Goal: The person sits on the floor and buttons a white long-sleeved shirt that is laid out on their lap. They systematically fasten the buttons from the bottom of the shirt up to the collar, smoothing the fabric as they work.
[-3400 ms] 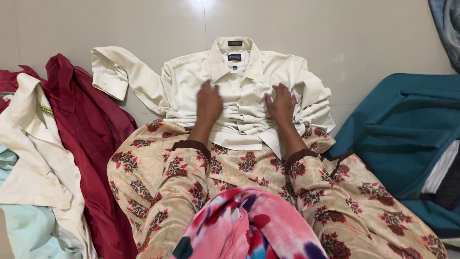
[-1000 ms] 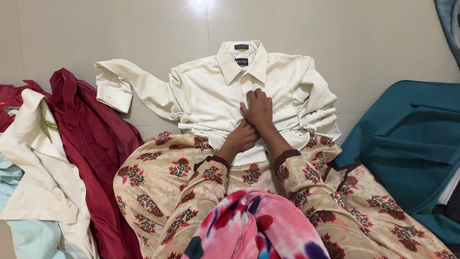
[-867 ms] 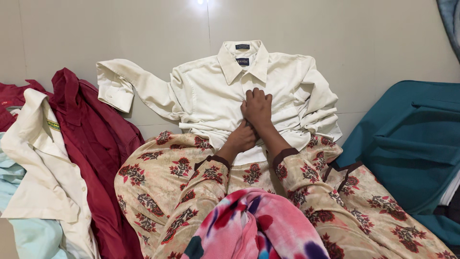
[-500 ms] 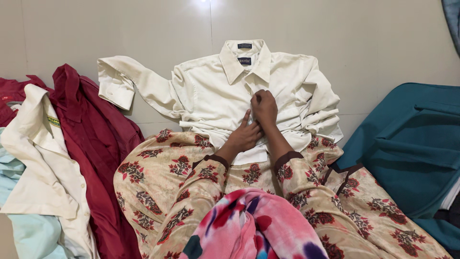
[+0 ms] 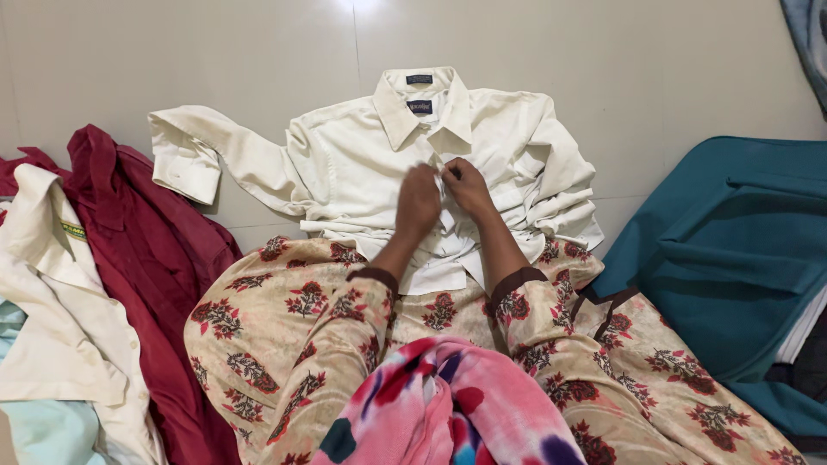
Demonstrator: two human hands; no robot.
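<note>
Here, a cream shirt (image 5: 362, 164) lies face up on the tiled floor (image 5: 215, 52). Both hands, left (image 5: 419, 200) and right (image 5: 468, 185), meet at its front placket, fingers pinched on the cloth below the collar.

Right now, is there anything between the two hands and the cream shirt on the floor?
Nothing visible. The left hand and right hand both rest directly on the front placket of the cream shirt, just below its collar. The dark red shirt lies apart at the left, the teal cloth at the right.
</note>
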